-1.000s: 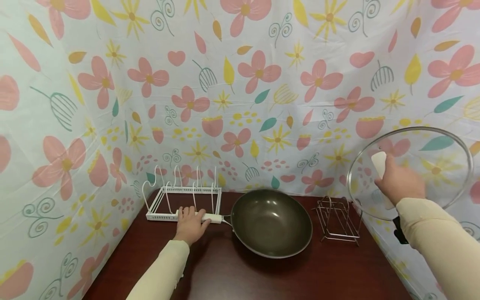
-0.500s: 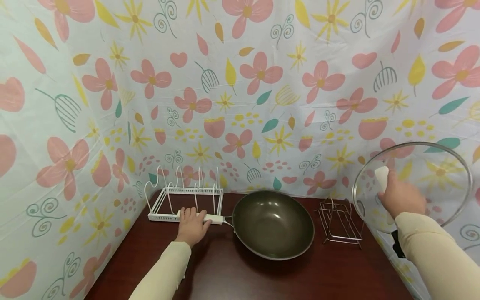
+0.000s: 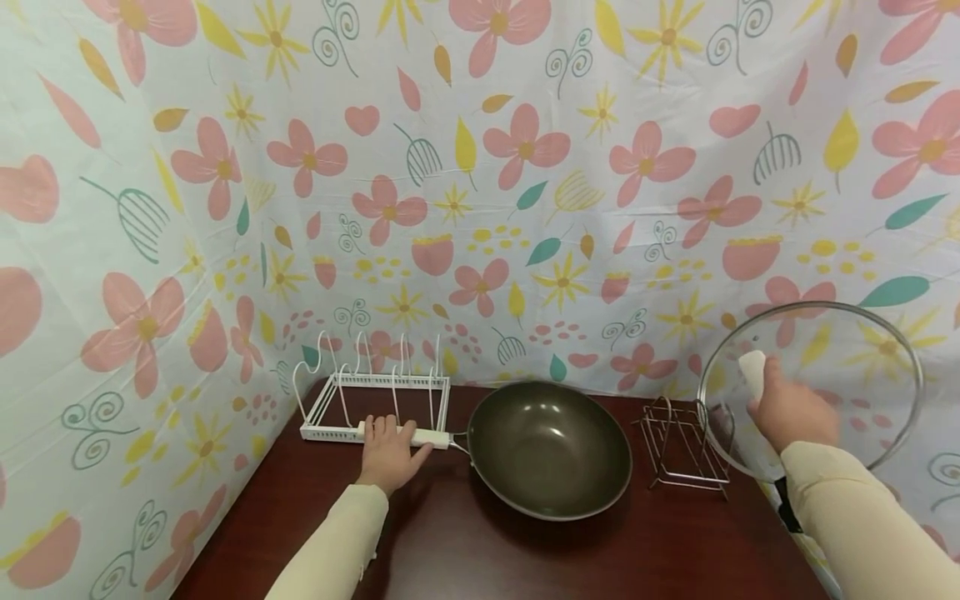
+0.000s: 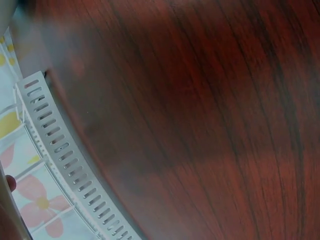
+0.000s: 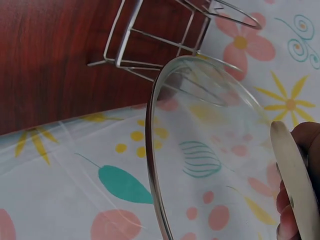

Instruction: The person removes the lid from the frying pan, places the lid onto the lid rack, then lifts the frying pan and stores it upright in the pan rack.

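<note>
Glass lid (image 3: 862,379): aloft at right, overlapping wire rack (image 3: 690,483) in view.
Right hand (image 3: 795,410): fingers gripping lid handle (image 3: 753,375).
Left hand (image 3: 388,454): fingers across pan handle (image 3: 431,439); can't tell if curled.
Pan (image 3: 551,450): on table (image 3: 480,558), white rack (image 3: 330,433) leftward.

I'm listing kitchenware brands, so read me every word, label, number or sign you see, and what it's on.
None can be read: no lettering or numbers show on the round dark-brown pan, clear round glass lid, white metal rack or silver wire rack. The white floral cloth behind them shows only a printed pattern.
</note>
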Motion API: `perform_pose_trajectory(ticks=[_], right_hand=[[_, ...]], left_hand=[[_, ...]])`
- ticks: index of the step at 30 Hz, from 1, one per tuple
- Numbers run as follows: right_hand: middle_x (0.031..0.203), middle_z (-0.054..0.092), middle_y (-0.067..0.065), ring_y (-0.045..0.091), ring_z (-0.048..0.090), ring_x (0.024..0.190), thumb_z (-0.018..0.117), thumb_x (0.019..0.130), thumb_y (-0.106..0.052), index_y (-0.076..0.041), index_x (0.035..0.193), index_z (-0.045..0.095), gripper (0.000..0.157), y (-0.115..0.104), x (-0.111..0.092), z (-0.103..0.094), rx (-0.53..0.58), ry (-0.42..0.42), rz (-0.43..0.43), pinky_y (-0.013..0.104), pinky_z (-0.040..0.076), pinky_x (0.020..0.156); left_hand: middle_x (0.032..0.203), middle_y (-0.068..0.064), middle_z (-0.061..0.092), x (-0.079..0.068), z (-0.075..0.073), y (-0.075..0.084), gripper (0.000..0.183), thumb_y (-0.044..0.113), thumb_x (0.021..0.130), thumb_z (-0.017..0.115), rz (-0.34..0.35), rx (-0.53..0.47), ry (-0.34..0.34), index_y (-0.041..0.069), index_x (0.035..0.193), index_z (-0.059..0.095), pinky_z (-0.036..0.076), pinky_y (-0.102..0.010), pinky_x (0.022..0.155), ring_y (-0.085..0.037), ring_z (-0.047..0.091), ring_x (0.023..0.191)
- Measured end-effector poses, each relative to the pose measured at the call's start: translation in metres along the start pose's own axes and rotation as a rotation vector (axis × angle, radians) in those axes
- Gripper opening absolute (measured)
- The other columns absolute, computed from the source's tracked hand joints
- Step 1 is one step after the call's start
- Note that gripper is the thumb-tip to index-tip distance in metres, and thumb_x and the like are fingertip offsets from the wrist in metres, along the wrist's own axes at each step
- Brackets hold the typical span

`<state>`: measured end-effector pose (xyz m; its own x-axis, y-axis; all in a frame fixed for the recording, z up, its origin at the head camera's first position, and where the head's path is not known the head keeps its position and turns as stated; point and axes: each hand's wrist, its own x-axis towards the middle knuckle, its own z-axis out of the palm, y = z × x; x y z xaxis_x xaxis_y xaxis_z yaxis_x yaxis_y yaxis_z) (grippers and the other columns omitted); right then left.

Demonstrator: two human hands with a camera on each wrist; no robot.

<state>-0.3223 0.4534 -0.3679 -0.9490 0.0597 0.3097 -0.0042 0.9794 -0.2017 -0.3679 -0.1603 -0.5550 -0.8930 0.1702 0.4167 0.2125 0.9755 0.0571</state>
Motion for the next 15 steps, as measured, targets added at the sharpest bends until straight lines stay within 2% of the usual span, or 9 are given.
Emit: perform_pose_trajectory(ticks=[8,15], right_hand=[[0.069,0.055,0.034,0.044,0.054,0.053,0.067,0.090,-0.017,0.007,0.148,0.019,0.079,0.001,-0.003,0.013,-0.018,0.003,-0.009,0.052,0.039,0.042],[0.068,0.055,0.033,0.042,0.055,0.052,0.066,0.090,-0.015,0.011,0.148,0.017,0.081,0.008,-0.004,0.020,-0.015,-0.018,-0.042,0.051,0.039,0.040]], left_hand=[[0.113,-0.018,0.053,0.000,0.002,0.000,0.060,0.067,0.095,0.050,-0.004,0.021,0.010,0.015,0.124,0.062,0.022,-0.063,0.114,-0.041,0.046,0.117],[0.115,-0.018,0.053,0.000,-0.003,0.002,0.059,0.065,0.097,0.049,-0.008,0.009,-0.022,0.015,0.125,0.061,0.020,-0.064,0.115,-0.041,0.045,0.119]])
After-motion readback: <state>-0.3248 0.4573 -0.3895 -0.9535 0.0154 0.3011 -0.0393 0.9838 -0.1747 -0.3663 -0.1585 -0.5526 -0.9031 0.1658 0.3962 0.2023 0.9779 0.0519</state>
